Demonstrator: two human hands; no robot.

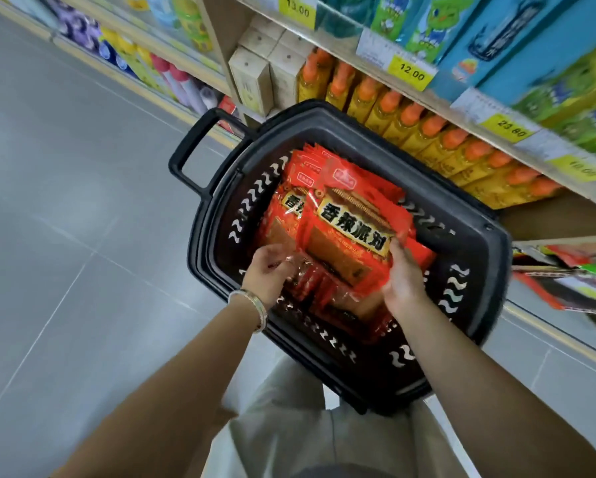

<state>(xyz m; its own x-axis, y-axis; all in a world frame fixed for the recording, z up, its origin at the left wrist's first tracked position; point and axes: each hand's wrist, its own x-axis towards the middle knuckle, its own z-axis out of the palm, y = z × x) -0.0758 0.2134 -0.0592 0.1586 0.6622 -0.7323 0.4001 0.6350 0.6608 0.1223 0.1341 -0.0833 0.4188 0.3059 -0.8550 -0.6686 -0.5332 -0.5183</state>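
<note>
The basket [200, 243] is black, with a pattern of white wavy slits in its walls. The packets [352, 229] are red, with black letters on a yellow band. The bottles [424, 136] are yellow with orange caps [412, 113]. The price tags [412, 72] are yellow, the floor [65, 219] grey

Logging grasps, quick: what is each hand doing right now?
Left hand: pinches the near corner of the top red snack packet.
Right hand: grips the same packet's right edge, over the black basket.

Snack packets [353, 229] in basket [476, 326], shelf bottles [427, 132] behind, floor [65, 236] left.
</note>
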